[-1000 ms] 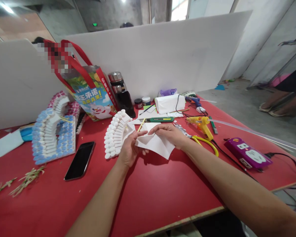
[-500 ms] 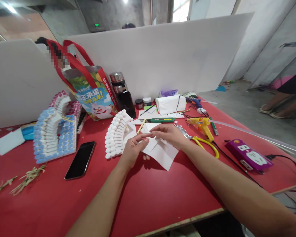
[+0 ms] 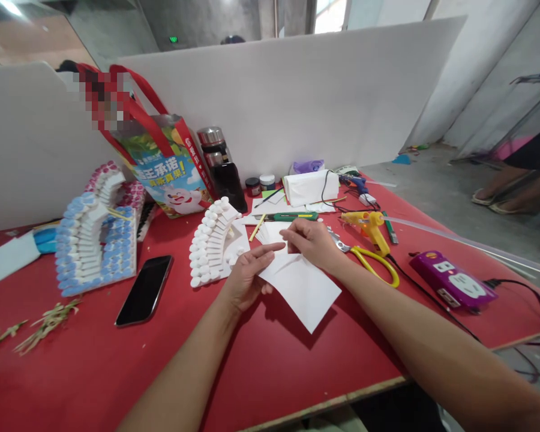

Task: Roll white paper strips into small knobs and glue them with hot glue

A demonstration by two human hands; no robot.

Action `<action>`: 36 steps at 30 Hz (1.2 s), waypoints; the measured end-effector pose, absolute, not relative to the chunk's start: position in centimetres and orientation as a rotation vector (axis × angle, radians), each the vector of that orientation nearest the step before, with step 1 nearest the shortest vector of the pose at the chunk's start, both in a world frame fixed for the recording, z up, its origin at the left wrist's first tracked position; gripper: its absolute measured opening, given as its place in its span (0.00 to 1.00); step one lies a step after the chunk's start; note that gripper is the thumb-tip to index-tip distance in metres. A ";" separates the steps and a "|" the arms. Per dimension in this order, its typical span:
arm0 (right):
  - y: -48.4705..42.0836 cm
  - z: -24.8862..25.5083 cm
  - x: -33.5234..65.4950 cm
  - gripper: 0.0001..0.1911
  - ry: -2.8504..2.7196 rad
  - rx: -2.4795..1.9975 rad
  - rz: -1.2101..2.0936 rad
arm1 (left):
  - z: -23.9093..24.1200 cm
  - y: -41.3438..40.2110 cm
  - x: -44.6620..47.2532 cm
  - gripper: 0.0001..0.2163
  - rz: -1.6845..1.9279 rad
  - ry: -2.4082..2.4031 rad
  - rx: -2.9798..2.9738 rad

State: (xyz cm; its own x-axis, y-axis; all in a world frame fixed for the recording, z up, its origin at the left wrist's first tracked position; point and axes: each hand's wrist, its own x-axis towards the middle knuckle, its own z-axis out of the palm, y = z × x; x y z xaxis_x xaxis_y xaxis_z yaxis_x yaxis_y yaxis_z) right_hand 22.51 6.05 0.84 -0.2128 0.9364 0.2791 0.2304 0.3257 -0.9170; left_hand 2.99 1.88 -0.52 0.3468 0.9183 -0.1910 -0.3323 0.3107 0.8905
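Both of my hands hold a white sheet of paper (image 3: 303, 288) just above the red table (image 3: 270, 366). My left hand (image 3: 247, 273) grips its left edge, thumb on top and fingers underneath. My right hand (image 3: 312, 240) pinches the sheet's upper edge between thumb and fingers. The sheet tilts down toward me, its lower corner pointing at the table. A white arched model made of small round-ended sticks (image 3: 211, 243) stands just left of my left hand. More white paper pieces (image 3: 270, 231) lie behind the hands.
A black phone (image 3: 144, 290) and a blue-and-white stick model (image 3: 94, 234) lie to the left. Yellow-handled scissors (image 3: 371, 261), a yellow glue gun (image 3: 369, 227), a green cutter (image 3: 292, 216), a purple power strip (image 3: 452, 282), a printed bag (image 3: 166, 171) and a dark flask (image 3: 222, 171) are nearby. A person's sandalled feet (image 3: 495, 201) rest on the floor at right.
The folded paper has been opened out into a larger flat sheet that now hangs lower toward me. My right hand has shifted up to its top edge.
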 end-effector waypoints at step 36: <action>7.4 2.5 25.9 0.21 -1.466 -0.956 1.671 | -0.3 2.8 1.6 0.10 1.093 0.854 1.066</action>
State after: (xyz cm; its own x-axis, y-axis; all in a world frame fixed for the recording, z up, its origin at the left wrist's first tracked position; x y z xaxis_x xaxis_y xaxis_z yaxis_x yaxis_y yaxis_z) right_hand 25.88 7.44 2.48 -0.4776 0.8752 -0.0774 -0.0375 -0.1083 -0.9934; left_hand 1.60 2.83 -0.27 0.2598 0.9651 -0.0320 -0.2643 0.1029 0.9589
